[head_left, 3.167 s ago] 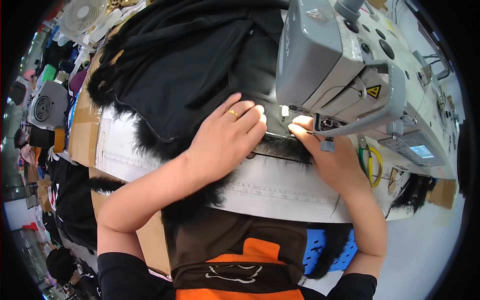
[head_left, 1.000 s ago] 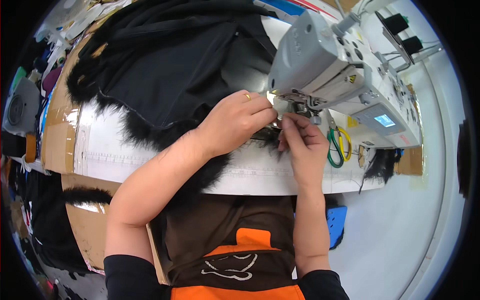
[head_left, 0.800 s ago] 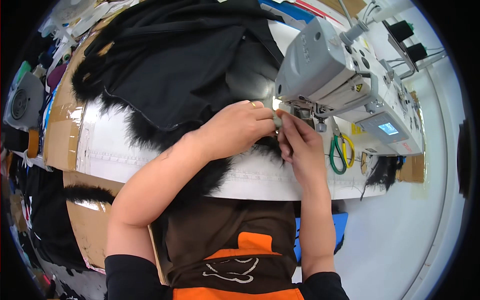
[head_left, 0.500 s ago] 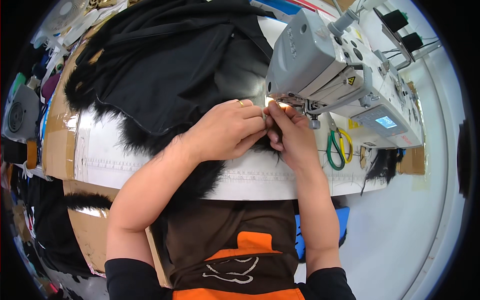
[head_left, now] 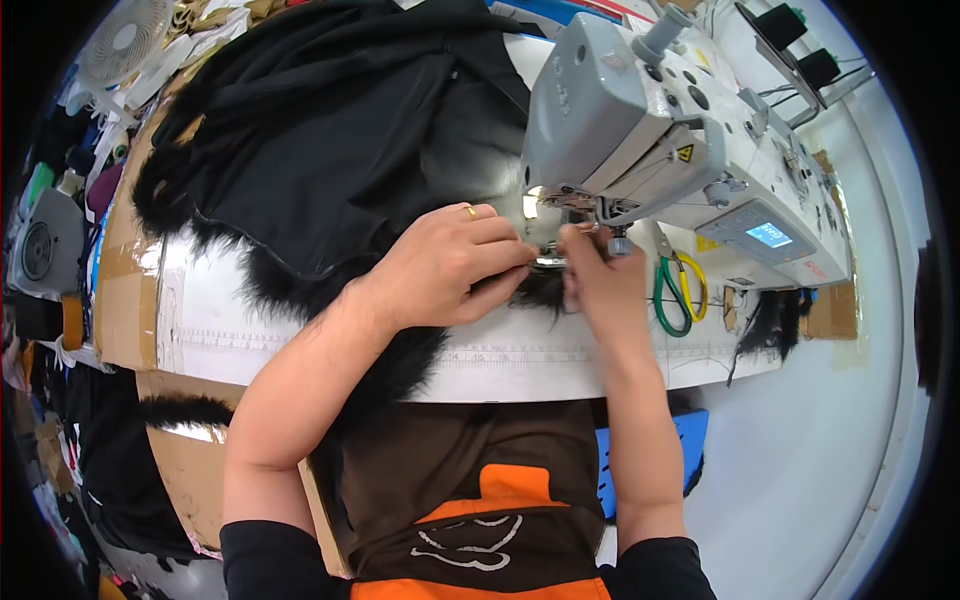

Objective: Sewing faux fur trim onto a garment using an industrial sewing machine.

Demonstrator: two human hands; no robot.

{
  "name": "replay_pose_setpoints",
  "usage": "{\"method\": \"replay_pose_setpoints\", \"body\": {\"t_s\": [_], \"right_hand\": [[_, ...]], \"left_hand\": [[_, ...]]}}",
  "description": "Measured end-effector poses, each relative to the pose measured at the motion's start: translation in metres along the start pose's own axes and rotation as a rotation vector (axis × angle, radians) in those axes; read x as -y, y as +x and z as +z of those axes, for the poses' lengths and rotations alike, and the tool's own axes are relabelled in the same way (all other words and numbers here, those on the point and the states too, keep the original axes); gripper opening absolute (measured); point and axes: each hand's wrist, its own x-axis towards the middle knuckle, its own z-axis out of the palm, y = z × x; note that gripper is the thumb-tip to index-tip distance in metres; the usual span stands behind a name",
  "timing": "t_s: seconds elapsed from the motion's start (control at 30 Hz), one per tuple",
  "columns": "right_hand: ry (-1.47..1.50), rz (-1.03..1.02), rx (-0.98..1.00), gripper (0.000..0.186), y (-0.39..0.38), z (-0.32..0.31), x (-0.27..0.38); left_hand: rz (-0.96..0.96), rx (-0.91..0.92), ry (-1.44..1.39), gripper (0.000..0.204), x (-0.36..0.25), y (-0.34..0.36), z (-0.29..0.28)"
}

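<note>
A black garment with fur trim (head_left: 330,150) lies over the left of the sewing machine table, its dark cloth running up to the machine. My left hand (head_left: 455,265), a ring on one finger, is closed with thumb and fingertips pinching the garment's edge just left of the needle area. Right beside the presser foot, under the head of the sewing machine (head_left: 640,130), is my right hand (head_left: 607,275). Its fingers are bent and smeared by motion, so whether they hold anything is unclear. A small bright metal plate shows between the two hands.
Scissors with green and yellow handles (head_left: 672,295) lie right of my right hand. Beyond them is a black fur scrap (head_left: 770,325). A ruler strip (head_left: 520,355) runs along the table's front. Black thread cones (head_left: 780,28) stand at the back right; cardboard (head_left: 125,290) borders the left.
My right hand has come away from my left fingertips and shifted right and slightly down, opening a gap between them. My left hand keeps its pinch on the garment.
</note>
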Motion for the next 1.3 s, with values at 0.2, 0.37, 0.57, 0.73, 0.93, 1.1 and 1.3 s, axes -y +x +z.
{"method": "replay_pose_setpoints", "body": {"t_s": [0.2,0.37,0.57,0.73,0.93,1.1,1.3], "right_hand": [[-0.287,-0.268,-0.24,0.021,-0.014,-0.073,-0.014],[-0.387,-0.272,-0.182,0.022,-0.036,-0.089,-0.026],[-0.356,-0.228,-0.178,0.019,-0.058,-0.082,-0.017],[-0.312,-0.185,-0.118,0.021,-0.059,-0.077,-0.023],[-0.274,-0.148,-0.146,0.021,-0.063,-0.093,-0.027],[-0.243,-0.116,-0.088,0.02,-0.091,-0.103,-0.034],[-0.208,-0.096,-0.023,0.019,-0.11,-0.111,-0.03]], "left_hand": [[-0.018,-0.124,0.091,0.031,-0.005,0.008,0.004],[0.019,-0.187,0.141,0.045,0.002,0.006,0.005],[-0.039,-0.187,0.044,0.055,0.001,0.009,0.011],[-0.121,-0.084,-0.076,0.061,-0.004,0.012,0.01],[-0.088,-0.077,-0.056,0.063,-0.002,0.011,0.011],[-0.006,-0.013,0.094,0.06,-0.001,0.012,0.012],[0.02,0.027,0.18,0.051,-0.009,0.021,0.015]]}}
